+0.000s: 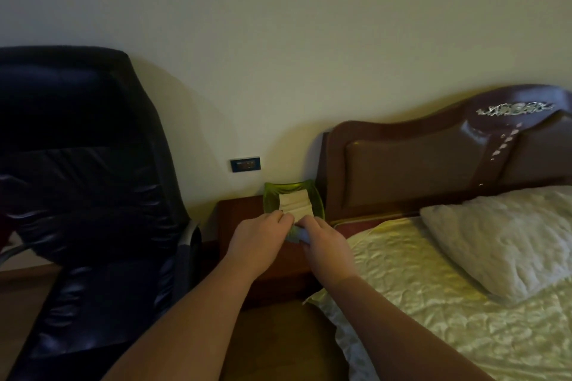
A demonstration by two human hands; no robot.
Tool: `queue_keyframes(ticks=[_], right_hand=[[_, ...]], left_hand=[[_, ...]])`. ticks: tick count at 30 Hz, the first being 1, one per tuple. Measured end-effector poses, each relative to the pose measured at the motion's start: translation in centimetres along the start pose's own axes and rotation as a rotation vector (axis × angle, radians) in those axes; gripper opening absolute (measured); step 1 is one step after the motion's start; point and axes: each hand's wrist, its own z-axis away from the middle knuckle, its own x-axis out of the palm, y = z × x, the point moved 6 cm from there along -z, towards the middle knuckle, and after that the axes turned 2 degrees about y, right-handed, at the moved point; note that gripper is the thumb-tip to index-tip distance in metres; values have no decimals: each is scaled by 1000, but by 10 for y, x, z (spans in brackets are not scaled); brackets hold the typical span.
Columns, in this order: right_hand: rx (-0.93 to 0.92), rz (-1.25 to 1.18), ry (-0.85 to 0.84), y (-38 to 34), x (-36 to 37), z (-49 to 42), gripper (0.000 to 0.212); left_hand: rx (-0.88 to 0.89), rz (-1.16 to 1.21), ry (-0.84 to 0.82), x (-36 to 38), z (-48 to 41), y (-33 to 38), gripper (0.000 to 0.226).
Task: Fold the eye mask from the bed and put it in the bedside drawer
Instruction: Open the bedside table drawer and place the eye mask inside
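We see the bed [433, 303] at the right and the bedside table [238, 219] by its head corner. Above the table's front edge, our left hand [260, 244] and right hand [328, 247] both grasp the bluish eye mask [295, 233], bunched between them. We judge the folding underway; no open drawer is visible, so storing remains.

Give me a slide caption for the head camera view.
Both hands, left and right, hold a small grey eye mask over the bedside table.

Dim, yellowish light — soft focus, wide-angle bending at edges.
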Motion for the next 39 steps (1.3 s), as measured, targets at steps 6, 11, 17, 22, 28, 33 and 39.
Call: queue_keyframes(ticks=[6,11,17,22,28,33,39], right_hand=[[-120,63,-6,25,9,-13,29],[-195,58,19,43,19,-14,27],[-177,20,48,58,44,-7,29],[-168,-5,66,67,73,-6,29],[-140,-39,92,82,124,-6,24],[-84,-73,77,104,178,3,24],[2,-90,56,132,237,8,31]], left_hand=[[-74,-41,10,23,-14,8,25],[-157,-31,6,40,-16,16,26],[-161,-36,17,66,-11,19,26],[-197,12,20,97,-5,9,27],[-217,55,65,154,2,-12,30],[-206,97,78,216,13,-24,32],[-564,237,-24,295,32,-56,47]])
